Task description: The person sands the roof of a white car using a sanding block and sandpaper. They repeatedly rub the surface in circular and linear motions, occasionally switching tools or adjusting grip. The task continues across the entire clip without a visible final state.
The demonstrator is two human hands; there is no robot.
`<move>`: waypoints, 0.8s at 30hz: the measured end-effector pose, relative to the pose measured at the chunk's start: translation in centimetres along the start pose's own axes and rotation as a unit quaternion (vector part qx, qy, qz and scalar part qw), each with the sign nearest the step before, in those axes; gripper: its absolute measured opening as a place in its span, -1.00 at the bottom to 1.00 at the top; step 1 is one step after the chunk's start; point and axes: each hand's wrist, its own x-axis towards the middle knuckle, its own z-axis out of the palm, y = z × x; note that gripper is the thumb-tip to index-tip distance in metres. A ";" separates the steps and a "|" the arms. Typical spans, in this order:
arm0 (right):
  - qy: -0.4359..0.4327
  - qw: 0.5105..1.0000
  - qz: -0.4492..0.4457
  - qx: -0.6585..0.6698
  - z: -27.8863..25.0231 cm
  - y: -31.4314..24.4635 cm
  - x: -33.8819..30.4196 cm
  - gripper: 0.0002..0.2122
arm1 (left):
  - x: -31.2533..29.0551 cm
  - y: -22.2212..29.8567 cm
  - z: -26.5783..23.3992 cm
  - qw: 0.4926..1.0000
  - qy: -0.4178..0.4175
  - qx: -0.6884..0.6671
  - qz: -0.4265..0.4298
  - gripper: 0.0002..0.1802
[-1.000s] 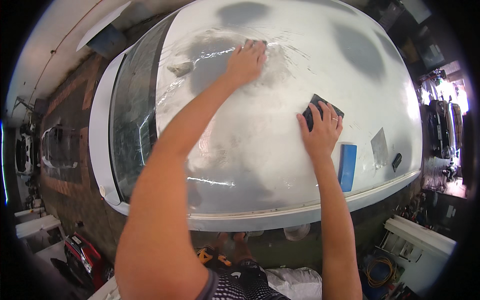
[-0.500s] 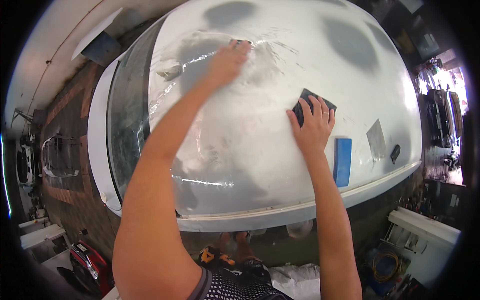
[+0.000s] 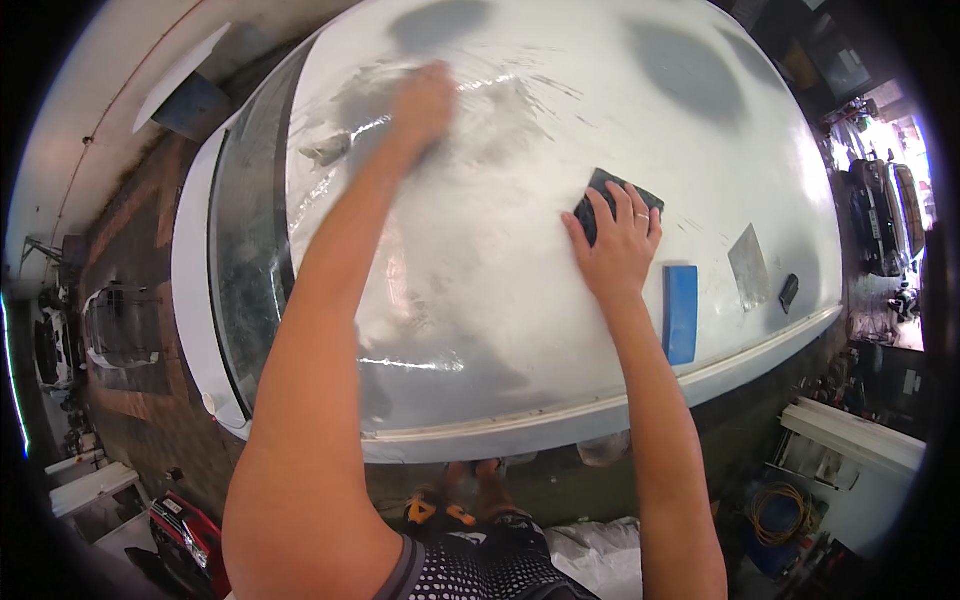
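A white car roof (image 3: 480, 290) with grey patches and wet streaks spreads out below me. My left hand (image 3: 425, 103) reaches over its far left part, beside scuffed grey marks; motion smears the fingers, and anything under them is hidden. Nearer the middle, my right hand (image 3: 620, 238) presses on a dark, square pad (image 3: 598, 183), thumb at its left side and fingers bent over the top. A ring shows on one finger. To the right of that wrist lies a blue rectangular block (image 3: 681, 315). Farther right are a grey sheet (image 3: 748, 267), perhaps sandpaper, and a small dark piece (image 3: 790, 292).
A crumpled greyish scrap (image 3: 326, 150) lies on the roof near the windscreen (image 3: 252, 240). The roof's near edge carries a pale trim rail (image 3: 540, 425). Below right stands a white cabinet (image 3: 850, 440) beside a coiled yellowish hose (image 3: 780, 512). Something red (image 3: 190, 535) sits at lower left.
My left hand has swept left across the roof; a dark thing seen at its fingertips before no longer shows. My right hand stays on the pad. The whole view has shifted slightly.
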 end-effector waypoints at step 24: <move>0.004 1.000 -0.014 -0.005 0.3 -0.1 0.2 -0.60 | 5.1 -6.5 3.4 0.996 -0.025 0.051 -0.076 -0.36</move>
